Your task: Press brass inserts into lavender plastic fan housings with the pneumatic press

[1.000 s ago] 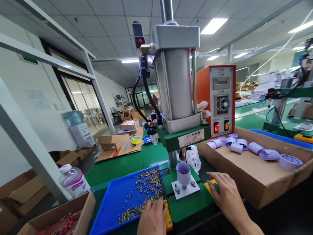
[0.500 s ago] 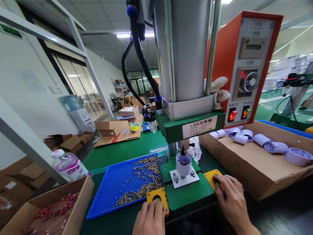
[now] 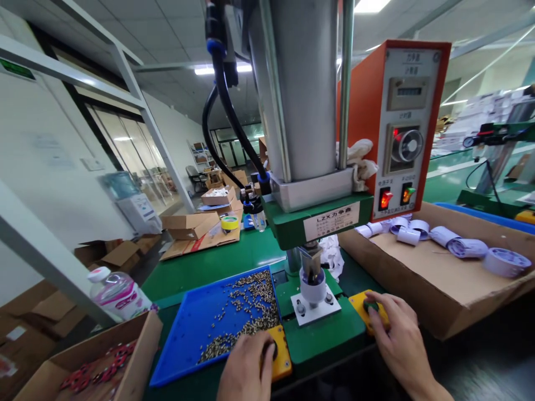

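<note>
The left hand (image 3: 247, 365) and right hand (image 3: 399, 331), apart, half-open, each touch one of two yellow button boxes (image 3: 282, 359). Between them, one pale cup (image 3: 313, 293) sits on one white plate (image 3: 308, 316) beneath one press (image 3: 298, 106).

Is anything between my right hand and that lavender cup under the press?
Sideways, the low yellow box under your right hand and a bolt on the white plate. From above, the press ram reaches into the lavender cup, blocking it.

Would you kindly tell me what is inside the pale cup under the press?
The metal ram reaches into the pale cup; what lies at the bottom is hidden by ram and wall.
</note>
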`<state>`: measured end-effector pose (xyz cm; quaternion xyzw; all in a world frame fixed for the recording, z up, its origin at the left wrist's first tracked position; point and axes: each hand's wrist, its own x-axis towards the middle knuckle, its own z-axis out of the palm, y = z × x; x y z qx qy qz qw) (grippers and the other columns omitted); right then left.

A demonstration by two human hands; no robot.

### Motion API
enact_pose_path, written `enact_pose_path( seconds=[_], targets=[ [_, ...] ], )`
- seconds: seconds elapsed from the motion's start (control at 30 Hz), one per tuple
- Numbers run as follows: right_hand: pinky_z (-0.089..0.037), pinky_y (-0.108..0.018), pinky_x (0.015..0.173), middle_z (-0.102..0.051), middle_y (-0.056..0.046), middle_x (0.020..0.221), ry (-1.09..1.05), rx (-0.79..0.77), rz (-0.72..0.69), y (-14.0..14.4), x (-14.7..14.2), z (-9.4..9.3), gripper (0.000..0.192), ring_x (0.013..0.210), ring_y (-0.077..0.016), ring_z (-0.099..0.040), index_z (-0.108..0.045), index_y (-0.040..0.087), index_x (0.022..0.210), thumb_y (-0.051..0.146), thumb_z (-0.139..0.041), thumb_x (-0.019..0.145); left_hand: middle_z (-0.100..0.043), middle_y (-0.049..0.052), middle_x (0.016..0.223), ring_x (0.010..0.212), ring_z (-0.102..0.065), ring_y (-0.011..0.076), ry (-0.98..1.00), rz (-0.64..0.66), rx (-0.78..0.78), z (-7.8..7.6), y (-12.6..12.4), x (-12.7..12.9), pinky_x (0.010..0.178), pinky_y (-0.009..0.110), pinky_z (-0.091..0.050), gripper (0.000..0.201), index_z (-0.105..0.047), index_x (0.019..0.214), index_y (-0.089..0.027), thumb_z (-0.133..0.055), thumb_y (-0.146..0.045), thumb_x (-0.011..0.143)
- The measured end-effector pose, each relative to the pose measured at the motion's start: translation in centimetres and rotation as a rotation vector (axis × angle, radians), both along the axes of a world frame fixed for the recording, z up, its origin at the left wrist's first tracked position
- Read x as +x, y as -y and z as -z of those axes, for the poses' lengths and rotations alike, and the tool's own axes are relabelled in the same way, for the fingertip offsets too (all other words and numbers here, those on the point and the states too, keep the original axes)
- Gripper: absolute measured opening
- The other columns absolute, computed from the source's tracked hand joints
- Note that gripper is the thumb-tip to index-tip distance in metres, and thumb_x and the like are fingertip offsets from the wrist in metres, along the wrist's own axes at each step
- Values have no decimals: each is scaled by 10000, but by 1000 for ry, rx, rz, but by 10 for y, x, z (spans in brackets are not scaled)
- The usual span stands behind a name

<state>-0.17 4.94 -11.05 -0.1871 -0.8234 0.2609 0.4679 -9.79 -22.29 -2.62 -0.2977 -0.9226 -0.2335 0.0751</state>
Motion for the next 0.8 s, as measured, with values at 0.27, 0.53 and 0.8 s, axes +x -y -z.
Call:
enact_pose_path(
  seconds=[0.27,0.53,0.8],
  targets=[
    [-458,-370,968,-537,-89,1301,-49,-348,-594,37,-60,-76,706,1163,-222,-543,-271,242,1414,325,-611,801,-737,-13,873,834,-656,171,134,78,228,-70,-57,-39,809,288,-497,164,-715,836,-239,-564,-278,784],
    [-516,-269,789,-660,-29,1029,-42,-451,-612,54,-78,-81,535,872,-173,-641,-464,206,1213,203,-634,706,-732,27,900,900,-647,188,23,296,-9,-106,-109,-46,851,294,-461,167,-724,817,-204,-565,-226,768],
    [-505,-266,819,-661,-25,1061,-101,-448,-652,54,-79,-87,538,923,-179,-639,-479,219,1198,151,-608,680,-727,36,822,853,-644,187,41,362,-230,-117,-132,-46,817,276,-468,105,-688,700,-172,-586,-186,722]
  ],
)
